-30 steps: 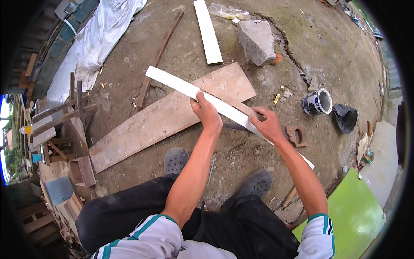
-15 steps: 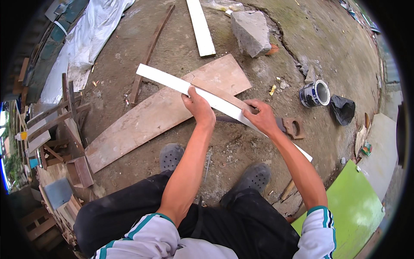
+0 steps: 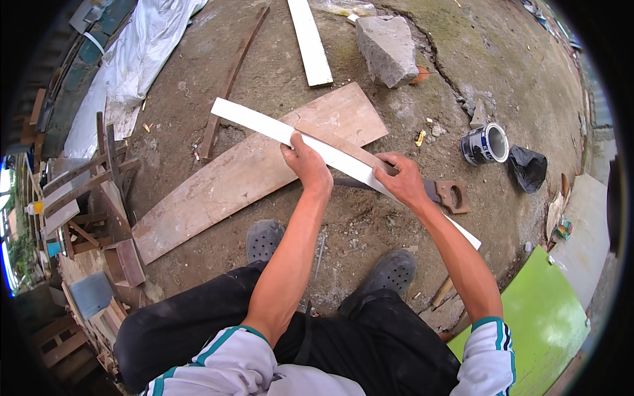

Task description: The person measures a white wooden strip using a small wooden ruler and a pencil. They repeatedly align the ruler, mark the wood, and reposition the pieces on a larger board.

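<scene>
White strip (image 3: pixel 347 164) is clamped in left hand (image 3: pixel 309 164) and right hand (image 3: pixel 405 181), seemingly with brown slat (image 3: pixel 337 141).

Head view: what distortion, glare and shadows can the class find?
Head view: fisheye distortion, with black corners; head view: a nearly washed-out white strip and pale glare on the green panel; head view: soft light, no strong shadows.

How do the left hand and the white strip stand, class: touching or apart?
Touching: the head view shows the left hand with its thumb across the white strip.
</scene>
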A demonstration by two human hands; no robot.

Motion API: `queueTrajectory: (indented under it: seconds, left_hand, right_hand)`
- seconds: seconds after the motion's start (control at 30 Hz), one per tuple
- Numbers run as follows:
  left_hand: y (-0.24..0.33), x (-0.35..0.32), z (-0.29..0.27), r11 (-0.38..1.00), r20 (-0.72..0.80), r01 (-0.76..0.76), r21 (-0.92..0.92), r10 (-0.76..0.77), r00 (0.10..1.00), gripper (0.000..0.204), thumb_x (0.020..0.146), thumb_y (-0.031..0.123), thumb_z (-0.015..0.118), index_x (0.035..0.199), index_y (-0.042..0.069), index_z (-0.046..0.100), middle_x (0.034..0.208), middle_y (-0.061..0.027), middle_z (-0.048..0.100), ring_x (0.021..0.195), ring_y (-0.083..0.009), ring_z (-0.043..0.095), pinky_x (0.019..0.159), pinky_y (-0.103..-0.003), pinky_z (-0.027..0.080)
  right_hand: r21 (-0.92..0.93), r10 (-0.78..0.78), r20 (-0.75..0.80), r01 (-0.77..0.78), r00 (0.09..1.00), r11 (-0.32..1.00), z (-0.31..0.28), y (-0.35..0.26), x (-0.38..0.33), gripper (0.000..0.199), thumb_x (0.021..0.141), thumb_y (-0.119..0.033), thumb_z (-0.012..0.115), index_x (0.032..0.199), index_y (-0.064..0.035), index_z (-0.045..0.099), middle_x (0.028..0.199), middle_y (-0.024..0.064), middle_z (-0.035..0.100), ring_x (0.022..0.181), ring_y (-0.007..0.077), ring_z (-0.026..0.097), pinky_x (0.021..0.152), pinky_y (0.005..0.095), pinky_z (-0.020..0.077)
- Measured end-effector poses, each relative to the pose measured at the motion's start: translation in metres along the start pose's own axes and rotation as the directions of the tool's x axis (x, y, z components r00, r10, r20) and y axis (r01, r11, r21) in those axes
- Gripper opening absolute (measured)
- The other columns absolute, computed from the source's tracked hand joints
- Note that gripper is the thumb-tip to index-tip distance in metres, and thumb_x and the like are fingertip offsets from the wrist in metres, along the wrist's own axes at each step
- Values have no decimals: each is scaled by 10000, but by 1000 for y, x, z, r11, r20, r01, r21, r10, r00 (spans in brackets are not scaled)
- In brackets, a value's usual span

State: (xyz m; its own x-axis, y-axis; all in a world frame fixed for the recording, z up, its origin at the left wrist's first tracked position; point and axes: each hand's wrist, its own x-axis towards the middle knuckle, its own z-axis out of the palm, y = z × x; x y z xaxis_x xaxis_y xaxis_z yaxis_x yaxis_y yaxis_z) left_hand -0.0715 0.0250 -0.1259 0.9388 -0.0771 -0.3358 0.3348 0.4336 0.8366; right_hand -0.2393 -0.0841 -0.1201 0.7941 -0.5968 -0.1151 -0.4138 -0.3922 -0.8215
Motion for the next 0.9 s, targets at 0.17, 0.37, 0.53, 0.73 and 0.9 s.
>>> queueTrajectory:
  seconds: [0.17,0.37,0.53,0.73,0.9]
  left_hand:
    - [-3,2,-2,1000,-1,-5,10,5,1000,215,1036,245,489,1100,43,456,902,0,438,818,-109,462,740,-324,419]
    - [-1,0,1,1000,-13,-2,13,3,1000,235,1037,259,494,1106,38,455,918,-8,446,839,-117,473,756,-331,424]
    - [-1,1,-1,1000,-2,8,9,-8,1000,273,1035,279,494,1138,29,451,951,-17,455,879,-124,481,790,-338,426]
    - [0,-1,0,1000,-23,28,-5,-28,999,304,1030,276,501,1183,19,446,963,-19,462,892,-130,490,804,-338,432]
    - [-2,1,-2,1000,-34,26,-3,-26,999,322,1028,270,504,1209,10,446,976,-24,471,899,-133,497,812,-337,437]
  right_hand:
    - [15,3,-3,-3,1000,1000,1,3,1,400,827,-270,729,1127,-6,722,1095,161,729,986,301,706,874,386,543]
    - [8,-10,2,10,1000,1000,0,6,3,391,819,-256,740,1119,-6,723,1090,167,731,975,307,709,867,382,545]
    - [1,-22,-4,22,1000,1000,0,5,3,391,815,-257,741,1112,-4,722,1083,169,730,973,314,709,865,380,545]
    - [1,-8,11,8,1000,1000,0,3,3,393,817,-263,732,1113,-5,721,1088,170,730,975,315,711,865,385,548]
    - [-7,3,24,-2,1000,1000,1,0,2,373,848,-247,730,1123,5,716,1081,164,729,981,277,703,883,372,535]
